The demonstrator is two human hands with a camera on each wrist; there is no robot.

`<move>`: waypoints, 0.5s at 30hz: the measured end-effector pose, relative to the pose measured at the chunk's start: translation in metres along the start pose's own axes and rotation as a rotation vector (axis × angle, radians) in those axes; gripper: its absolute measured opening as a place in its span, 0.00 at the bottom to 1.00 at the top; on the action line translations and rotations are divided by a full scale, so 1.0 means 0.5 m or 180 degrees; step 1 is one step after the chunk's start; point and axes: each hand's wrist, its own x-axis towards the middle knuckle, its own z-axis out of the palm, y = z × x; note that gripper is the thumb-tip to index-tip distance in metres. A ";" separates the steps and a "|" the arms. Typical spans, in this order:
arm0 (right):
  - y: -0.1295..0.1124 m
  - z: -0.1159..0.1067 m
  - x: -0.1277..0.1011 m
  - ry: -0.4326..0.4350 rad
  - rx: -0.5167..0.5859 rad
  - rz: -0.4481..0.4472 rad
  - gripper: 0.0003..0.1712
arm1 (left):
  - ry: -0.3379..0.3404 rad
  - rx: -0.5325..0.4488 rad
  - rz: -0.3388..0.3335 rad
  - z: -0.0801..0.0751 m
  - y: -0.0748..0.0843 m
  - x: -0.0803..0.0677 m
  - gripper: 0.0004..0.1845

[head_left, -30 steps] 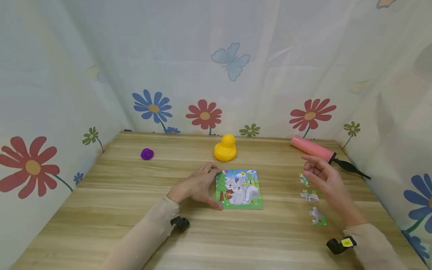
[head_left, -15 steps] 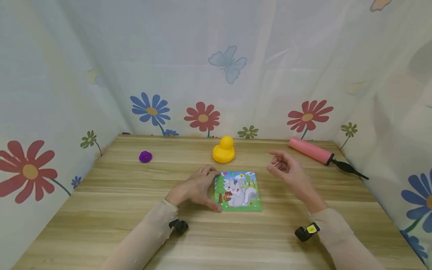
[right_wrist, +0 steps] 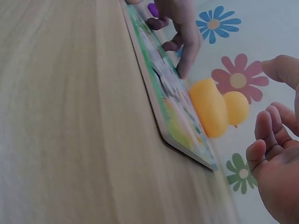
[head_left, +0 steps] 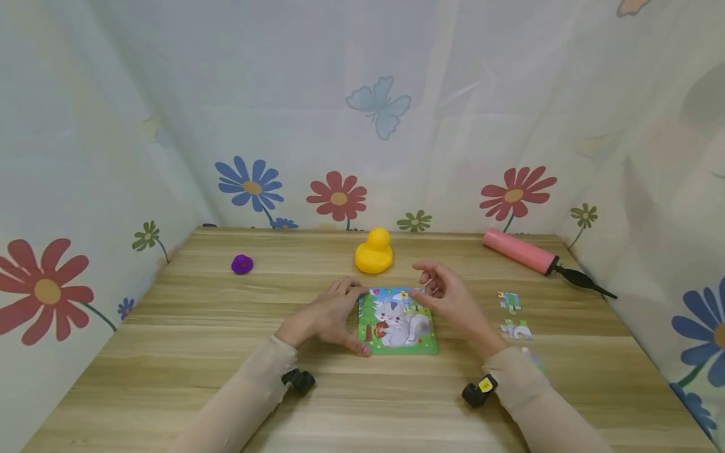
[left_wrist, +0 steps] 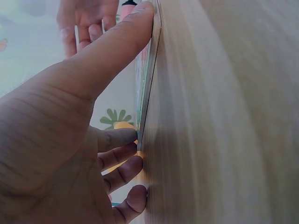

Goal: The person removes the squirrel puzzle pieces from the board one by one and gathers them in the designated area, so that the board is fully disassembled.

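A square jigsaw puzzle (head_left: 399, 324) with a grey squirrel picture lies flat on the wooden table. My left hand (head_left: 324, 316) holds its left side, thumb at the near corner and index finger at the far corner; the left wrist view shows the thumb (left_wrist: 114, 53) along the board's edge. Above the puzzle's far right corner hovers my right hand (head_left: 453, 305), fingers loosely curled. Nothing shows between that hand's thumb and fingers (right_wrist: 264, 126) in the right wrist view. Loose puzzle pieces (head_left: 516, 329) lie to the right, one partly hidden by the right sleeve.
Behind the puzzle stands a yellow rubber duck (head_left: 374, 253). A small purple object (head_left: 242, 264) sits at the back left. At the back right lies a pink hand pump (head_left: 520, 250) with a black nozzle. Flower-printed curtain (head_left: 283, 126) encloses the table's back and sides.
My right hand has moved left, from over the loose pieces to the puzzle's far right corner, uncovering most of those pieces. My left hand has stayed at the puzzle's left side.
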 end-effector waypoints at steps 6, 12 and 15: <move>0.016 0.020 -0.002 -0.0085 -0.0212 0.0107 0.33 | -0.0023 0.0010 0.0005 0.001 0.000 -0.001 0.71; 0.027 0.029 0.001 -0.0119 -0.0441 0.0167 0.36 | -0.0020 0.0038 -0.0025 0.000 0.002 -0.002 0.70; 0.033 0.032 0.002 -0.0169 -0.0592 0.0198 0.36 | -0.0018 0.0025 -0.0028 -0.002 0.005 -0.002 0.71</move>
